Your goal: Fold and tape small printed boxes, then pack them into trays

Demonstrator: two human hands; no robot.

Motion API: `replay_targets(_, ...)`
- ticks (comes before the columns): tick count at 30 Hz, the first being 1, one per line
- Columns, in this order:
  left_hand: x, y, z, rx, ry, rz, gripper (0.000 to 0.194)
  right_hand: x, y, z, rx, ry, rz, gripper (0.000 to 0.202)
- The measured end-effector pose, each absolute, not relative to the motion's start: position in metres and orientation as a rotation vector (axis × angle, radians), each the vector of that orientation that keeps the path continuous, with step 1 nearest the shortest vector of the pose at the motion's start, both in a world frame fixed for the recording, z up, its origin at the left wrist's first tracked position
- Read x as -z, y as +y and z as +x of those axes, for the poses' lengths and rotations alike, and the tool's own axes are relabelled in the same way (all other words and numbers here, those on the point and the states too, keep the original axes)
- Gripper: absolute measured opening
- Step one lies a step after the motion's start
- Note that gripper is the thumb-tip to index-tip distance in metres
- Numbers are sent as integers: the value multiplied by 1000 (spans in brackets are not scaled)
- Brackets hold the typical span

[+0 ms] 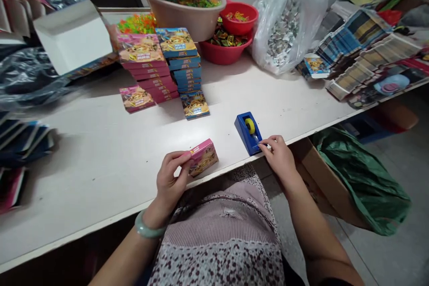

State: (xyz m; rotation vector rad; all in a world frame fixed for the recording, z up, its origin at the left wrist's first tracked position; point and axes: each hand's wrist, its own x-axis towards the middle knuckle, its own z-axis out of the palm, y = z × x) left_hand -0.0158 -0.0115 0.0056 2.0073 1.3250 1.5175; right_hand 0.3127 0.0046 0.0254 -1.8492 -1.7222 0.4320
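Note:
My left hand (173, 173) pinches one end of a small pink box (204, 157), which stands on its edge near the front of the white table. At the front end of a blue tape dispenser (246, 134), my right hand (278, 153) has thumb and forefinger together on the end of the clear tape (257, 138). A yellow core (250, 125) sits inside the dispenser. The dispenser rests close to the table's front edge, right of the box.
Stacked pink boxes (150, 67) and blue boxes (182, 60) stand farther back. Behind them are a large beige basin (187, 18), red bowls (225, 53) and a clear plastic bag (303, 22). Stacked cards (355, 35) lie at right. Below is a carton (321, 174) with a green bag (362, 174).

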Motion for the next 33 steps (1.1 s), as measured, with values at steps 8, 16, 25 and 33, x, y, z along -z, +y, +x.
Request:
replay_targets(8,-7,-12,-14,-1501,1323,2015,32,0,-13,313,-741,-1229,-1633,31)
replay_targets(16,-14,-12,-12,-1438,1228,2112,32,-19,-29,297,-675,-1497,-1737,24)
replay_targets(25,-36,-11,-17,-1129,1231,2443,51,-59,-6,173,-1594,-1173,-1161,39)
replay_targets(33,-34,6,-31,-1074,1115,2313,29,-40,27,161,-1184,-1719,-1500,56)
